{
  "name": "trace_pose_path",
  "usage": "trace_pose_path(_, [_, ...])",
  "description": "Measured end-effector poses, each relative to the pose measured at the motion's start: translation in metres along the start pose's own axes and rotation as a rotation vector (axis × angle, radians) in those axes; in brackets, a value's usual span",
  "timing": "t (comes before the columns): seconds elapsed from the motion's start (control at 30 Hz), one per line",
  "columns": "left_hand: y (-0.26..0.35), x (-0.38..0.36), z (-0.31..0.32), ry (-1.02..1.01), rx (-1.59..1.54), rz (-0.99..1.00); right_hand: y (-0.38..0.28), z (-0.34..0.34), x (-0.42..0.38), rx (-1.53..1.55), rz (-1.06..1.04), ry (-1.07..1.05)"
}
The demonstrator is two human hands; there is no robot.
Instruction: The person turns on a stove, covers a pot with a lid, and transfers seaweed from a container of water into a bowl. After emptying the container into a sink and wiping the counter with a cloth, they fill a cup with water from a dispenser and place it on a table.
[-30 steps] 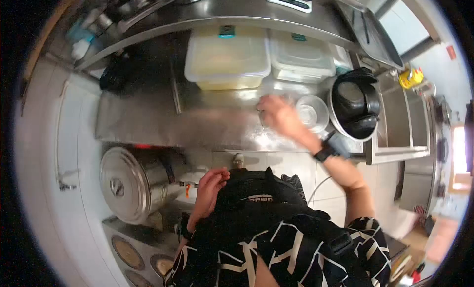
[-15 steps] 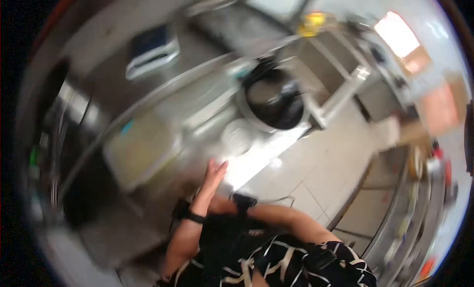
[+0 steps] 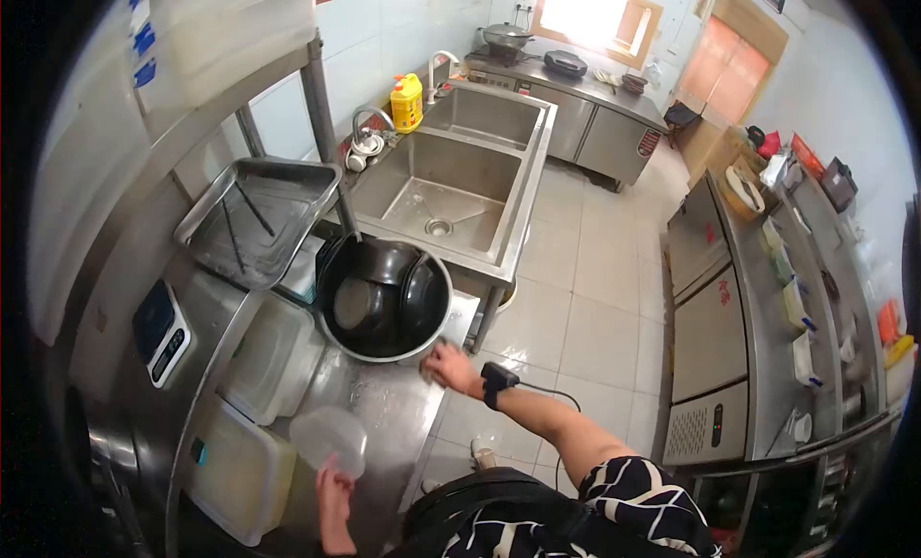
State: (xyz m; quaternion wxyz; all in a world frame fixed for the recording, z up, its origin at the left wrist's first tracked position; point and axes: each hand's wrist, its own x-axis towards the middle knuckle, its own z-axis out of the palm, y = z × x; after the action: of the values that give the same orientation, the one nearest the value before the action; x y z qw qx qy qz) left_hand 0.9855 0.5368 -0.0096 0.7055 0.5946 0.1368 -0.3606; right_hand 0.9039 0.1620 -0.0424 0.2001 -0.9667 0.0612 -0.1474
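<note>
My left hand (image 3: 336, 488) is closed, its fingertips pinching the near edge of a round translucent plastic container (image 3: 326, 441) above the steel table. My right hand (image 3: 451, 367) is at the table's right edge, just beside the rim of a large metal pot (image 3: 443, 318). Its fingers are curled, and anything within them is too small to make out. Inside the pot sit shiny black pans or bowls (image 3: 369, 313). Left of the round container lie two rectangular plastic tubs with lids (image 3: 273, 361) (image 3: 240, 472).
A digital scale (image 3: 165, 332) and a steel tray (image 3: 259, 217) stand on the shelf at left. Beyond the pot is a double steel sink (image 3: 451, 189) with a yellow jug (image 3: 407, 102). Steel cabinets (image 3: 710, 308) line the right side, across the tiled floor (image 3: 604, 328).
My view has swung toward the sink and aisle and is sharper. The round container is now farther from the pot, at my left hand. My right hand has come out beside the pot.
</note>
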Motion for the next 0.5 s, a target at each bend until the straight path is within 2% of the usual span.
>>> trace_pose_path(0.1, [0.004,-0.059,0.003,0.115,-0.136,0.033,0.001,0.012,0.004,-0.053,0.086,-0.03])
trace_pose_path(0.13, [-0.003,-0.067,0.001,0.136,-0.222,0.059,-0.009,0.036,0.0,0.011,0.025,-0.156])
trace_pose_path(0.17, [-0.005,-0.076,0.007,0.166,-0.225,0.063,-0.021,0.051,-0.01,0.176,-0.264,-0.069])
trace_pose_path(0.2, [-0.004,-0.083,0.018,0.179,-0.2,0.061,-0.048,0.058,-0.017,0.177,-0.469,0.062])
trace_pose_path(0.23, [-0.004,-0.09,0.031,0.187,-0.173,0.054,-0.069,0.083,-0.015,0.47,-0.359,-0.345])
trace_pose_path(0.27, [-0.003,-0.095,0.044,0.184,-0.14,0.051,-0.094,0.066,-0.004,0.424,-0.39,-0.504])
trace_pose_path(0.33, [0.001,-0.1,0.072,0.148,-0.088,0.057,-0.108,0.113,0.003,0.645,-0.566,-0.238])
trace_pose_path(0.37, [0.002,-0.103,0.086,0.127,-0.06,0.065,-0.11,0.098,0.004,0.653,-0.56,-0.227])
trace_pose_path(0.43, [0.002,-0.107,0.113,0.079,-0.014,0.058,-0.097,0.061,0.001,1.048,-0.219,-0.271])
trace_pose_path(0.5, [0.002,-0.093,0.146,0.072,0.332,0.131,-0.051,0.038,-0.02,1.334,0.252,-0.417])
